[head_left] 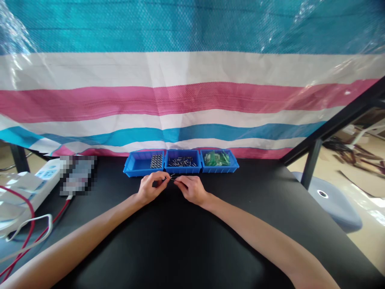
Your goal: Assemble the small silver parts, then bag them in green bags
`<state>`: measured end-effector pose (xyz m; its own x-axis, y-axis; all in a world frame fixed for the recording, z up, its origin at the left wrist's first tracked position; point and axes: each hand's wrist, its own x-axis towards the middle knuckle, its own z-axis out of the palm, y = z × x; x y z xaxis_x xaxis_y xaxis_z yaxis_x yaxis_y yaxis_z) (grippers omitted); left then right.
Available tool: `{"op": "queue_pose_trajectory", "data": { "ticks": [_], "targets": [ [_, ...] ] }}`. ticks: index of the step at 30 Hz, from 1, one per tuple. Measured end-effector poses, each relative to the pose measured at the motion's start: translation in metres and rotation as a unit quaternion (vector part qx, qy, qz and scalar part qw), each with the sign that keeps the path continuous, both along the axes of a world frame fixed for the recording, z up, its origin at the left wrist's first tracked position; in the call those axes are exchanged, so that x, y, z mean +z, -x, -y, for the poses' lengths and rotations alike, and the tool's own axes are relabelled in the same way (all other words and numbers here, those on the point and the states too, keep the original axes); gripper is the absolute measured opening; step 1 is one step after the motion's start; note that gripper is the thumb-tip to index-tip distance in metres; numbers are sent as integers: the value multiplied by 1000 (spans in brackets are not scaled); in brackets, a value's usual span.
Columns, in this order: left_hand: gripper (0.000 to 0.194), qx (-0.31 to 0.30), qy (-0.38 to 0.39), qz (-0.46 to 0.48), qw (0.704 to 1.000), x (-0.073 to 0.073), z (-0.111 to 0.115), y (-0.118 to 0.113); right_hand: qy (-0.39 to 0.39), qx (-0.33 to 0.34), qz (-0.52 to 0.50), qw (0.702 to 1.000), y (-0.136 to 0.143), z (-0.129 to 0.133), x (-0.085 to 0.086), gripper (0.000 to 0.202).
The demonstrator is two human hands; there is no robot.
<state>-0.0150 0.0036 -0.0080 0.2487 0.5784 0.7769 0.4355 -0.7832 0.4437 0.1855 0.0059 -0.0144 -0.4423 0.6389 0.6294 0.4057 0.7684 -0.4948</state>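
Note:
My left hand and my right hand meet just in front of the blue bins, each closed in a pinch. Between the fingertips shows a small, thin metal piece, too small to name for certain. Right behind the hands stands the middle blue bin, with slim metal pins or screws lying loose in it. To its left is a blue bin with round metal pieces set in rows at its right end. The right-hand blue bin contains green and clear plastic packets.
A white power strip with plugs, red and white cables and a blurred-out device lie on the left of the black table. Striped sheeting hangs behind the bins. A grey stool stands beyond the right edge.

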Motion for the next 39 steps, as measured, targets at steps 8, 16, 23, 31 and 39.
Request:
{"op": "queue_pose_trajectory", "data": {
  "ticks": [8, 16, 23, 31, 39],
  "targets": [
    [21, 1, 2, 4, 1000, -2, 0, 1, 3, -13, -7, 1000, 0, 0, 0, 21],
    [20, 8, 2, 13, 1000, -4, -1, 1, 8, -4, 3, 1000, 0, 0, 0, 23],
    [19, 8, -6, 2, 1000, -3, -1, 2, 17, 15, 14, 1000, -2, -2, -1, 22],
    [16, 12, -4, 2, 1000, -6, -1, 2, 14, 17, 17, 1000, -2, -2, -1, 21],
    [18, 3, -4, 2, 1000, -4, -1, 2, 15, 19, 20, 1000, -2, -2, 0, 23]
  ]
}}
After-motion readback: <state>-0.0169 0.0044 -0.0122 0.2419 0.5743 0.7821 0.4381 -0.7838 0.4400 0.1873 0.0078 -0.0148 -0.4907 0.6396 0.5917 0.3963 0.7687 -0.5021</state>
